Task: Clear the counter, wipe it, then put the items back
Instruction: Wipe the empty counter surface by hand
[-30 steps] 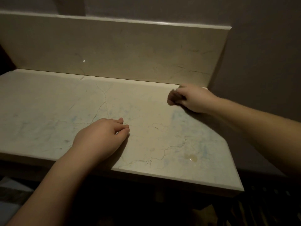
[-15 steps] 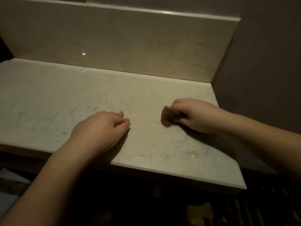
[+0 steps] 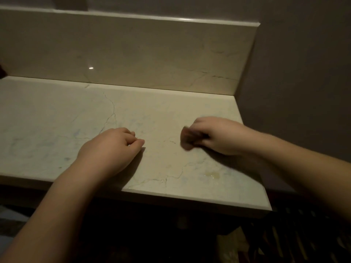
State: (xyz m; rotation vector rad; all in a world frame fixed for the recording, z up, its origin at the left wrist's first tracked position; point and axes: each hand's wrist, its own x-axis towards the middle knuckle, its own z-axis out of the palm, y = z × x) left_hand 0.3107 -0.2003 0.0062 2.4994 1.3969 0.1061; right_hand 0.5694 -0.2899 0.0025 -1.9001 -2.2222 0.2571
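— How many hands are over the stone?
— Two: one left hand (image 3: 109,149) and one right hand (image 3: 218,137), each on its own bare forearm, so two forearms as well.
— And wiping cloths?
— One small dark wad (image 3: 187,138), blurred, in the right hand's fingers.
— Counters?
— One marble counter (image 3: 47,120), with one marble backsplash (image 3: 133,50) standing along its far edge.
— Any marks to count on it?
— One yellowish wet spot (image 3: 211,175) near the front right corner, and one small bright glint (image 3: 91,68) on the backsplash. The veins in the marble are too many and too faint to count.
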